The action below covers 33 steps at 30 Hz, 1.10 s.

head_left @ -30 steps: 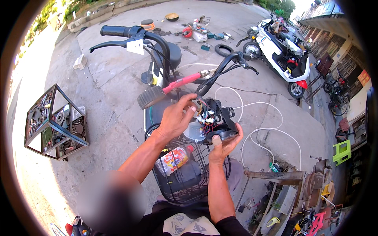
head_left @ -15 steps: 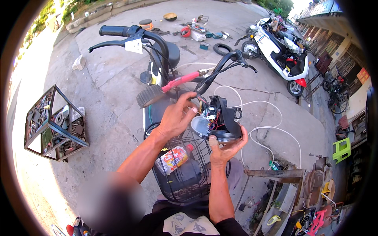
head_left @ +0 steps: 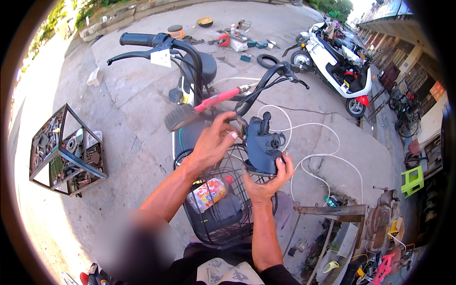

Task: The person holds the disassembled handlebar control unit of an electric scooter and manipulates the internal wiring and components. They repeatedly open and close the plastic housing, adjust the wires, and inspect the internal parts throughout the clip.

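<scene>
My right hand grips the lower edge of a dark plastic headlight housing, thumb on the left side and fingers at the right. Its smooth outer shell faces up, with a round socket and a knobbed stem on it, so the wiring inside is hidden. My left hand is at the housing's left side, its fingers curled around the wires that run to the handlebar stem; the fingertips partly hide them. Just below both hands is the black wire basket with a labelled, red-capped bottle in it.
Handlebars rise beyond my hands, a paper tag hanging by the left lever. A pink tool lies across the frame. White hose loops on the ground right. A metal parts rack stands left, a white scooter far right.
The headlight housing has been turned over in my right hand: its open, wire-filled side showed before, now its outer shell does. My left hand has barely moved.
</scene>
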Each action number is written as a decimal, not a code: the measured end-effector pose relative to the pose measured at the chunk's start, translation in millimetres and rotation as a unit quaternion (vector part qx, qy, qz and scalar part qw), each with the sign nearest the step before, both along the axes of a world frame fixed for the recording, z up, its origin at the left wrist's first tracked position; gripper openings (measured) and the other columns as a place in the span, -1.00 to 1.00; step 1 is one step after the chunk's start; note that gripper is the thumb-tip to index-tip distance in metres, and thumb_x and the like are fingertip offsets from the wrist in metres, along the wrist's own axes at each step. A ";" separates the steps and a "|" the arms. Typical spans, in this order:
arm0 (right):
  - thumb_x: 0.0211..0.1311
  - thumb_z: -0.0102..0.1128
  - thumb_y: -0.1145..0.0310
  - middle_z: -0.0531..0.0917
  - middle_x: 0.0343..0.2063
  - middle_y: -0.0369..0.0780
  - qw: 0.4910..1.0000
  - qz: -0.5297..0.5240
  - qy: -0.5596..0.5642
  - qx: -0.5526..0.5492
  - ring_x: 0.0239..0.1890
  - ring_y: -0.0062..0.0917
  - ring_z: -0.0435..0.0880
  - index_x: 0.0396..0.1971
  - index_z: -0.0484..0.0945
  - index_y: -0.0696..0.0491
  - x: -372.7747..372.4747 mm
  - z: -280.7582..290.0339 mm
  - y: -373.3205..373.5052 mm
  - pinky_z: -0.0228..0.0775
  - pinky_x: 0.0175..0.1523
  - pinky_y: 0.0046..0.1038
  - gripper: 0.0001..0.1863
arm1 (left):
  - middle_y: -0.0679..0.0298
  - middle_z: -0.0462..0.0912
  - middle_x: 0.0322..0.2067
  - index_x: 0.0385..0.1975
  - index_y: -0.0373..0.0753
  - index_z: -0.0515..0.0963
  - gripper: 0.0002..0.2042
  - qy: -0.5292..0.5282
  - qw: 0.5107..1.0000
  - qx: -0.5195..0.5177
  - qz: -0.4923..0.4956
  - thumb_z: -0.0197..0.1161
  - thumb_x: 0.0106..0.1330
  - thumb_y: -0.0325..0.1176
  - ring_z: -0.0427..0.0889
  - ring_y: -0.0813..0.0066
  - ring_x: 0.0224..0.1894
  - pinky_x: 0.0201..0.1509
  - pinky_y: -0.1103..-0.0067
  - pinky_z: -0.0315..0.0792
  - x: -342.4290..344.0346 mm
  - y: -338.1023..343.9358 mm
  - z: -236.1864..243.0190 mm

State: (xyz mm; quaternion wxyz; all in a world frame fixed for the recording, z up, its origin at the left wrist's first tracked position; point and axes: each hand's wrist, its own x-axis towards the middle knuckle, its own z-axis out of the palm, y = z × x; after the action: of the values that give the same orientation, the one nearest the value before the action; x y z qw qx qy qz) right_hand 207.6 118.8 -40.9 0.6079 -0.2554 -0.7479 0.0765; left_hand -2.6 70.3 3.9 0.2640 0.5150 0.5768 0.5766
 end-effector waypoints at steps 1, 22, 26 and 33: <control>-0.23 0.73 0.51 0.28 0.39 0.00 1.000 -0.003 -0.006 0.019 0.47 0.07 0.34 0.43 0.25 -0.06 -0.5 -2.2 0.4 0.29 0.53 0.11 0.12 | 0.09 0.79 0.07 0.56 -0.18 0.23 -0.43 -0.017 1.000 -0.001 -0.012 0.21 0.63 -0.27 0.77 0.38 -0.12 -0.01 0.43 0.64 0.7 -0.5 0.9; -0.02 0.60 0.43 0.38 0.29 -0.18 0.990 -0.010 -0.059 0.130 0.43 -0.05 0.33 0.19 0.56 -0.36 4.4 -19.6 -2.6 0.20 0.51 0.24 -0.29 | 0.08 0.70 0.21 0.63 -0.15 0.16 -0.26 -0.118 0.988 0.026 -0.096 0.25 0.55 -0.05 0.62 0.36 0.25 0.36 0.41 0.46 6.8 5.1 -2.4; 0.25 0.53 0.37 0.43 0.27 -0.23 0.991 -0.013 -0.047 0.126 0.42 -0.13 0.37 0.17 0.61 -0.39 5.9 -18.4 -3.9 0.19 0.52 0.21 -0.48 | 0.07 0.72 0.21 0.61 -0.20 0.18 -0.27 -0.102 0.992 0.008 -0.073 0.24 0.54 -0.06 0.64 0.35 0.24 0.33 0.42 0.49 7.0 5.1 0.9; 0.30 0.50 0.33 0.43 0.26 -0.24 0.992 -0.016 -0.037 0.122 0.42 -0.15 0.37 0.18 0.60 -0.40 4.9 -22.3 -1.6 0.20 0.50 0.24 -0.51 | 0.39 0.76 -0.05 0.58 -0.23 0.19 -0.20 -0.079 0.996 0.032 -0.038 0.24 0.50 0.12 0.34 0.76 -0.28 -0.19 0.69 0.15 13.7 12.3 -3.4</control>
State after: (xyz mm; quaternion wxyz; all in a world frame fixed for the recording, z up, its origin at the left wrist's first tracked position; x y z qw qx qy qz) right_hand 212.5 117.2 -63.2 0.6077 -0.1939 -0.7694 -0.0342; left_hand 11.1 82.6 0.5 0.3136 0.4972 0.5154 0.6235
